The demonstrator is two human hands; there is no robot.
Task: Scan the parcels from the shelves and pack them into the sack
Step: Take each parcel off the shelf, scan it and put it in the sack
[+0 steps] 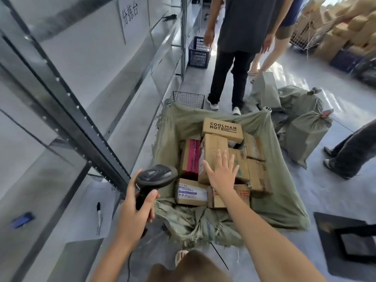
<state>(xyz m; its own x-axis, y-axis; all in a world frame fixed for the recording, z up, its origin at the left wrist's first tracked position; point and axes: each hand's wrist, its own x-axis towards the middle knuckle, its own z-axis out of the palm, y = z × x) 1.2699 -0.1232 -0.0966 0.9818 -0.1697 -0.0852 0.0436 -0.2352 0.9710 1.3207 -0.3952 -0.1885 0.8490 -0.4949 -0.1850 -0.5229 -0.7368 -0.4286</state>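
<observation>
**Reaching over a sack nearly full of boxes**

Standing in the aisle, the person stretches the right hand (222, 173) out flat, fingers spread and straight, over a tall brown parcel (211, 157) near the middle of the load; whether the palm actually touches it I cannot tell. The left hand (135, 210) is curled round the grip of a black scanner (155, 176), held just off the sack's left edge.

The green sack (282, 202) is stretched open on a square frame, its rim folded outward on all four sides. Boxes crowd it close to the walls: a COOLMAN NOTE box (222, 129) at the far side, a pink-faced box (191, 157) on the left, a white-labelled box (191, 192) nearest the scanner.

Grey metal shelving (67, 102) runs along the left, its upright just beside the sack's near-left corner. A black marker (99, 212) lies on the lower shelf. Beyond the far rim sits a wire basket (188, 98), and a person in dark trousers (230, 78) stands in the aisle. Tied sacks (305, 135) lie to the right, close to the frame, with bare floor (301, 190) between.
</observation>
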